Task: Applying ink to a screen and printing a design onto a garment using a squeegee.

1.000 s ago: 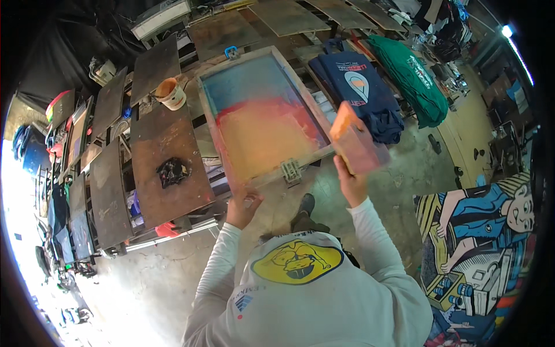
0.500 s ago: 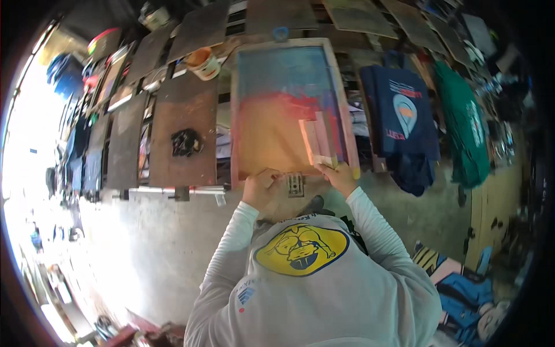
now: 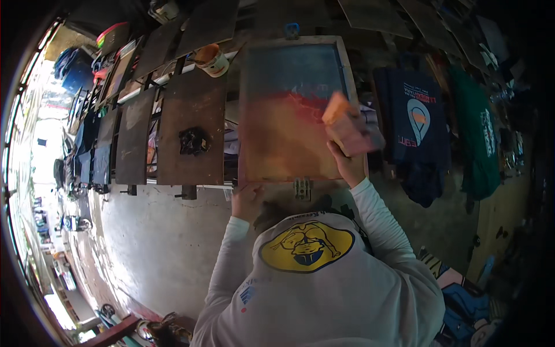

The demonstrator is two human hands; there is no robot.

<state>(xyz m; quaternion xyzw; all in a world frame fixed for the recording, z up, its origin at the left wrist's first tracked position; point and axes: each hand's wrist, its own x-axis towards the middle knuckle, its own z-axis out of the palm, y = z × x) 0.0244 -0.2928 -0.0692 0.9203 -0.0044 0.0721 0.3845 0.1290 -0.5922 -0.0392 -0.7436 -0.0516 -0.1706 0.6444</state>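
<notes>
In front of me lies a wooden-framed printing screen [image 3: 347,63], its mesh stained orange near me, red across the middle and blue-grey beyond. My right hand [image 3: 350,165] grips a wooden squeegee [image 3: 351,132], blurred by motion and tilted over the screen's right side. Orange ink covers its upper end. At the screen's near left corner, my left hand [image 3: 245,199] is closed on the frame edge, its fingers partly smeared. Between my hands, a small metal hinge [image 3: 302,188] sits at the near edge. A blue clamp [image 3: 293,30] stands at the far edge.
Left of the screen, a dark board [image 3: 191,110] bears a crumpled black bundle [image 3: 194,141]. An ink-smeared bucket [image 3: 211,61] stands beyond it. On the right lie a navy printed garment [image 3: 413,115] and a green one [image 3: 475,133]. More boards line the far side.
My right hand has raised the squeegee off the mesh and swung it right, tilting it. My left hand has shifted left to the frame's near corner.
</notes>
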